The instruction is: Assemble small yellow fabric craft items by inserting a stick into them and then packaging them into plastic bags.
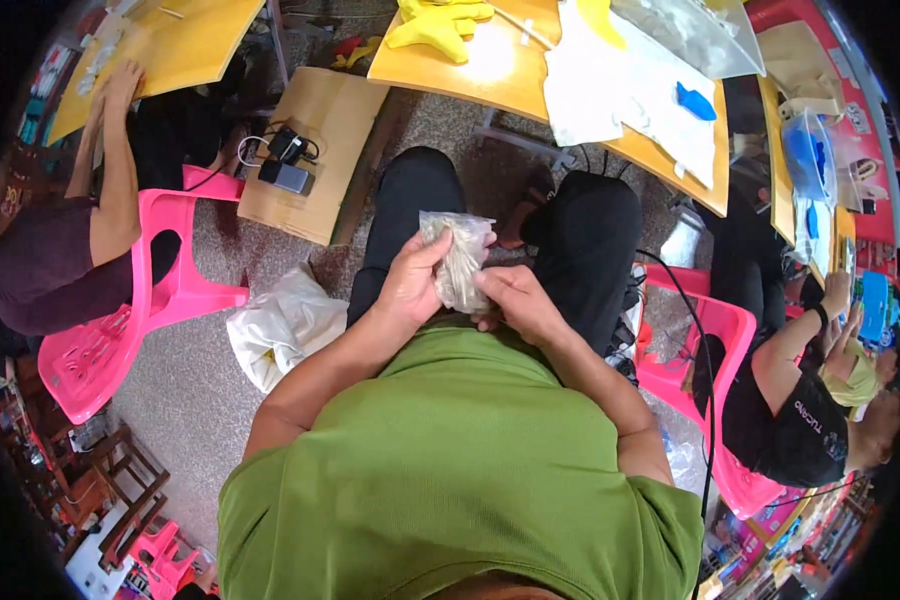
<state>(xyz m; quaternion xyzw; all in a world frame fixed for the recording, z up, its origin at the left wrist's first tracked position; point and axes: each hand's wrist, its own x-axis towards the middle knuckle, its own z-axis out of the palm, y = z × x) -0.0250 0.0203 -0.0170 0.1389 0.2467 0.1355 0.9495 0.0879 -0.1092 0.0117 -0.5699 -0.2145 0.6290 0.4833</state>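
Observation:
I sit in a green shirt with black trousers, knees apart. A small clear plastic bag [457, 258] with greyish contents is held upright over my lap. My left hand [414, 282] grips its left side, thumb up against the top. My right hand [517, 303] holds its lower right edge with the fingers curled under it. Both hands touch the bag.
A wooden table [500, 75] ahead carries yellow cloth pieces [438, 22], white fabric [620, 85] and a blue piece [697, 101]. A cardboard box [320, 150] with chargers and a white plastic bag [280, 325] lie left. People sit on pink chairs [135, 310] at both sides.

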